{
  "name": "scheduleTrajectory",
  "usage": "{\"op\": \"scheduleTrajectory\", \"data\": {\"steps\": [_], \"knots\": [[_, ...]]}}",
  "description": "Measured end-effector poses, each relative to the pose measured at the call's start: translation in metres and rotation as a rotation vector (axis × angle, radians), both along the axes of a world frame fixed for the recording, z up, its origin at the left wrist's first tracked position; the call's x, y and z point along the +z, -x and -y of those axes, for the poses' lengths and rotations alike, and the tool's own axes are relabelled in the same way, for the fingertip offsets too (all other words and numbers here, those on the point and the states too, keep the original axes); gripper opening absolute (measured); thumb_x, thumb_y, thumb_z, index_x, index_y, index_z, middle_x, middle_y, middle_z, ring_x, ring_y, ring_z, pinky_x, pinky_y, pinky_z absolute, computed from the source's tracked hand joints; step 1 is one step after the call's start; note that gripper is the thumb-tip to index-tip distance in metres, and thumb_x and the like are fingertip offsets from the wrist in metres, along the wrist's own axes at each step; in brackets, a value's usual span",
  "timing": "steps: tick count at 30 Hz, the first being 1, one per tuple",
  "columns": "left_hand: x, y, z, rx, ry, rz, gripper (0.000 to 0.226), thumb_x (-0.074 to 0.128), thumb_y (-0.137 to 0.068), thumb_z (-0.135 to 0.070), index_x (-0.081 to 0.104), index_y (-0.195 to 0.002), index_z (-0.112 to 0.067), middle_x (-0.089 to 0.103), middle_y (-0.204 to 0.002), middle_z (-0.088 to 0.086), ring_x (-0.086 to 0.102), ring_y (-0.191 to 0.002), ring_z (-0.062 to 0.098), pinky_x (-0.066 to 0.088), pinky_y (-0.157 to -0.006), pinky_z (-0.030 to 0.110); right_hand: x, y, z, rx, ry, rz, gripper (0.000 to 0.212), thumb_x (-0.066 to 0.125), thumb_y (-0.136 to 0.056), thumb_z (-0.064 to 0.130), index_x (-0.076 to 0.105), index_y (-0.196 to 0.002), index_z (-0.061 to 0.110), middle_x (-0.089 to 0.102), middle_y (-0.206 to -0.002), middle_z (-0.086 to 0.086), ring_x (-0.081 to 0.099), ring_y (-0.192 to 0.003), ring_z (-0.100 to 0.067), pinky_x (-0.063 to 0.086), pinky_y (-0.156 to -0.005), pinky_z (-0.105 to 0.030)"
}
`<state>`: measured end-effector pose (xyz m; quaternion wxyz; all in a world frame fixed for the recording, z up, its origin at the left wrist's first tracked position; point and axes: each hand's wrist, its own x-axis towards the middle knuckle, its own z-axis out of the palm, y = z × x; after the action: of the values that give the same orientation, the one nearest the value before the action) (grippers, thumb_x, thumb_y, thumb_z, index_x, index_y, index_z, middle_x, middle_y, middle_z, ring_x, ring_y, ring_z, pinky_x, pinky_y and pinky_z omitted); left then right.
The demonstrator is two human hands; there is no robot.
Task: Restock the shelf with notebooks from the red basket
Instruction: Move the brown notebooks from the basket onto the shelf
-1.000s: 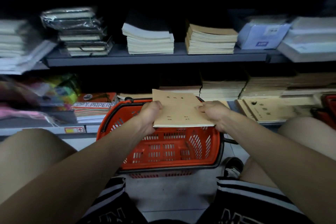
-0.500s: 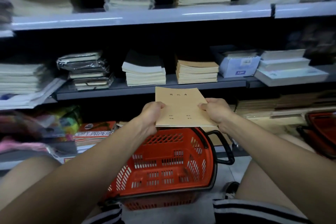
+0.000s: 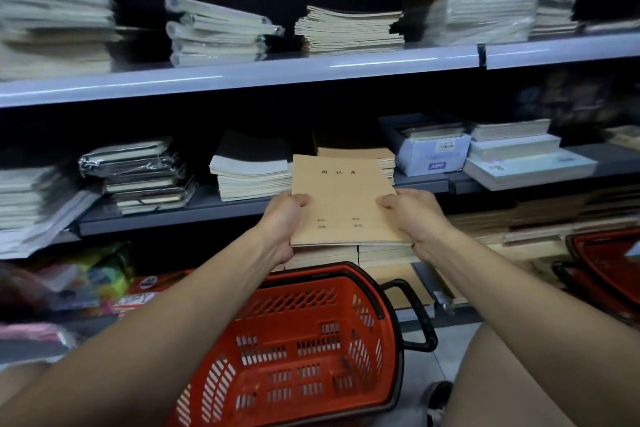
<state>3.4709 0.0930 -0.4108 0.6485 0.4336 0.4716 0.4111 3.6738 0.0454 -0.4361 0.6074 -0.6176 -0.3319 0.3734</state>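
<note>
Both hands, left hand (image 3: 285, 218) and right hand (image 3: 410, 215), clasp a bundle of kraft notebooks (image 3: 343, 201) above the red basket (image 3: 304, 354); squaring it with the matching stack (image 3: 360, 154) at the middle shelf's (image 3: 180, 215) front edge should land it neatly.

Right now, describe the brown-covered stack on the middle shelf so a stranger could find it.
Start at the grey middle shelf. Just right of the black-topped pile, left of the white box, sits the brown-covered stack, partly behind the held notebooks. Only its cover is kraft brown.
</note>
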Motion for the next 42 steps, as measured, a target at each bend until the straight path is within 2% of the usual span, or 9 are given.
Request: {"op": "scheduleTrajectory", "data": {"steps": [3, 7, 10, 16, 22, 26, 32, 37, 42], "knots": [[0.002, -0.008, -0.012, -0.003, -0.033, 0.028, 0.020, 0.046, -0.107, -0.012, 0.060, -0.121, -0.015, 0.075, -0.105, 0.013, 0.074, -0.084, 0.030, 0.060, -0.057, 0.040, 0.003, -0.007, -0.002, -0.025, 0.006, -0.126, 0.025, 0.080, -0.077, 0.014, 0.076, -0.098, 0.003, 0.079, -0.098, -0.016, 0.075, -0.098, -0.038, 0.058, -0.094, -0.056], [0.005, -0.021, -0.033, 0.019, -0.081, 0.049, 0.024, 0.046, -0.107, -0.015, 0.058, -0.127, -0.019, 0.075, -0.112, 0.011, 0.074, -0.090, 0.030, 0.060, -0.059, 0.040, 0.003, -0.012, -0.010, -0.047, -0.023, -0.182, 0.015, 0.076, -0.085, 0.012, 0.071, -0.098, 0.006, 0.076, -0.087, -0.007, 0.069, -0.084, -0.024, 0.052, -0.077, -0.038], [0.009, -0.032, -0.050, 0.043, -0.108, 0.088, 0.022, 0.046, -0.107, -0.016, 0.056, -0.127, -0.019, 0.075, -0.113, 0.011, 0.075, -0.090, 0.030, 0.061, -0.060, 0.041, -0.001, -0.014, -0.018, -0.094, -0.078, -0.074, 0.014, 0.075, -0.086, 0.018, 0.066, -0.089, 0.008, 0.070, -0.085, -0.003, 0.060, -0.078, -0.020, 0.043, -0.067, -0.034], [0.017, -0.053, -0.084, 0.045, -0.088, 0.104, 0.029, 0.048, -0.101, -0.018, 0.057, -0.128, -0.017, 0.073, -0.115, 0.013, 0.074, -0.097, 0.035, 0.062, -0.065, 0.047, -0.003, -0.025, -0.046, -0.187, -0.105, 0.123, 0.013, 0.072, -0.088, 0.021, 0.068, -0.099, 0.014, 0.074, -0.094, 0.002, 0.068, -0.086, -0.015, 0.048, -0.067, -0.031], [0.018, -0.066, -0.115, 0.009, -0.084, 0.134, 0.047, 0.051, -0.078, 0.004, 0.063, -0.123, 0.011, 0.072, -0.105, 0.022, 0.072, -0.083, 0.035, 0.059, -0.062, 0.035, -0.003, -0.043, -0.083, -0.221, -0.107, 0.184, 0.017, 0.069, -0.091, 0.022, 0.066, -0.107, 0.018, 0.074, -0.099, 0.006, 0.069, -0.090, -0.010, 0.047, -0.065, -0.026], [0.008, -0.070, -0.138, -0.028, -0.116, 0.148, 0.042, 0.052, -0.081, 0.010, 0.070, -0.119, 0.005, 0.076, -0.105, 0.017, 0.074, -0.076, 0.021, 0.056, -0.059, 0.023, -0.004, -0.056, -0.110, -0.233, -0.126, 0.168, 0.015, 0.070, -0.094, 0.023, 0.066, -0.108, 0.018, 0.075, -0.102, 0.005, 0.070, -0.093, -0.011, 0.048, -0.069, -0.025], [-0.004, -0.074, -0.171, 0.000, -0.249, 0.106, 0.053, 0.064, -0.071, 0.002, 0.072, -0.122, -0.009, 0.077, -0.114, 0.012, 0.071, -0.112, 0.027, 0.057, -0.092, 0.033, -0.004, -0.066, -0.149, -0.276, -0.176, 0.169, 0.003, 0.073, -0.092, 0.026, 0.071, -0.093, 0.024, 0.077, -0.096, 0.005, 0.072, -0.091, -0.014, 0.058, -0.081, -0.034], [-0.001, -0.080, -0.194, 0.071, -0.248, 0.126, 0.022, 0.066, -0.078, 0.008, 0.064, -0.091, -0.009, 0.075, -0.094, 0.011, 0.071, -0.086, 0.022, 0.054, -0.062, 0.023, -0.004, -0.064, -0.179, -0.334, -0.202, 0.166, 0.007, 0.071, -0.090, 0.031, 0.071, -0.088, 0.024, 0.077, -0.092, 0.004, 0.072, -0.089, -0.016, 0.061, -0.084, -0.041], [0.005, -0.087, -0.213, 0.061, -0.239, 0.116, 0.006, 0.068, -0.082, 0.002, 0.064, -0.087, -0.001, 0.073, -0.075, 0.009, 0.073, -0.075, 0.020, 0.056, -0.062, 0.023, -0.005, -0.068, -0.197, -0.373, -0.182, 0.244, 0.015, 0.066, -0.095, 0.031, 0.065, -0.080, 0.028, 0.070, -0.084, 0.009, 0.066, -0.083, -0.014, 0.050, -0.071, -0.030]]}}
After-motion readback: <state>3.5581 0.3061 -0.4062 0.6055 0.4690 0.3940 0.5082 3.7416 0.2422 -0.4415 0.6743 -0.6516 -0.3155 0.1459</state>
